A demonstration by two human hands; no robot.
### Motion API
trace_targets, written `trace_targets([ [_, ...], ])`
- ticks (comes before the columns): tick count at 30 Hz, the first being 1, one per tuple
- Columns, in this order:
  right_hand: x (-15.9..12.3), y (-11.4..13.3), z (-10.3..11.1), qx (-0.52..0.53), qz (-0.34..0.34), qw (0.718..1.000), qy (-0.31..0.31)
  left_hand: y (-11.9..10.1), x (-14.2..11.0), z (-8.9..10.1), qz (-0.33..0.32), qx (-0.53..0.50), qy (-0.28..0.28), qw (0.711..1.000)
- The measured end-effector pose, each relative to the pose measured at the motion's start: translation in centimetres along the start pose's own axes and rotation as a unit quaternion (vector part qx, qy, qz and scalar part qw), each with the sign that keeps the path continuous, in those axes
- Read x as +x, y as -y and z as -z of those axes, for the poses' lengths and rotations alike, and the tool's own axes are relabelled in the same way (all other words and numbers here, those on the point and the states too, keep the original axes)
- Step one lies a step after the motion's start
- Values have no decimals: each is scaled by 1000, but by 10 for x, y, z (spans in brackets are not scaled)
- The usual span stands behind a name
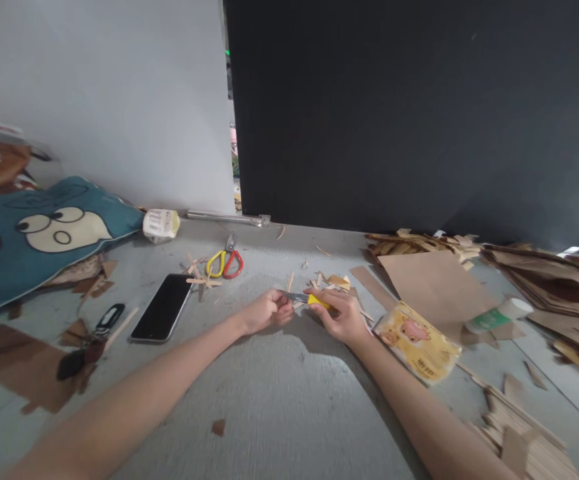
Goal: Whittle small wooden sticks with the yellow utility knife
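Note:
My right hand (338, 313) grips a utility knife by its yellow handle (318, 302). The grey blade (296, 297) points left and reaches the fingertips of my left hand (269, 312). Those fingers are pinched together on what looks like a thin wooden stick (298, 305), mostly hidden under the blade and fingers. Just behind the hands, another pale stick (290, 281) shows. Wood scraps (336, 281) lie beyond my right hand. To the left is a small build of crossed craft sticks (203, 282), near red-and-yellow-handled scissors (226, 263).
A black phone (163, 308), keys (89, 343) and a blue cushion (54, 233) lie left. On the right are a yellow tissue pack (419, 341), cardboard (434, 287), a white-and-green bottle (499, 315) and a pile of sticks (529, 433). A dark panel (419, 120) stands behind.

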State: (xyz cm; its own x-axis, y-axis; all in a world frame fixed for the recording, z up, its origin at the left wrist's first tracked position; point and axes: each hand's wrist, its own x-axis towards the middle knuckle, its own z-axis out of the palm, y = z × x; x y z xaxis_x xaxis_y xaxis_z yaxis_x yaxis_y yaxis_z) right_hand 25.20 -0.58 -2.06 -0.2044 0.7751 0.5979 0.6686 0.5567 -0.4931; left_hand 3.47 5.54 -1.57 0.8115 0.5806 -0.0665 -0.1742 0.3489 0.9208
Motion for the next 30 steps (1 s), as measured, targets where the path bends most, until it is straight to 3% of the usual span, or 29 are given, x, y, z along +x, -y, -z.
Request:
trace_targets([
  [10,-2,2,-3,-18,16,1000,-1,-1,-2,-7,1,82,4,997],
  [25,4,1,-6,4,23,999,-34,-3,-2,-6,7,-31,11,999],
  [30,4,2,-6,-67,55,994,-72,-7,-3,-5,20,-82,2,996],
])
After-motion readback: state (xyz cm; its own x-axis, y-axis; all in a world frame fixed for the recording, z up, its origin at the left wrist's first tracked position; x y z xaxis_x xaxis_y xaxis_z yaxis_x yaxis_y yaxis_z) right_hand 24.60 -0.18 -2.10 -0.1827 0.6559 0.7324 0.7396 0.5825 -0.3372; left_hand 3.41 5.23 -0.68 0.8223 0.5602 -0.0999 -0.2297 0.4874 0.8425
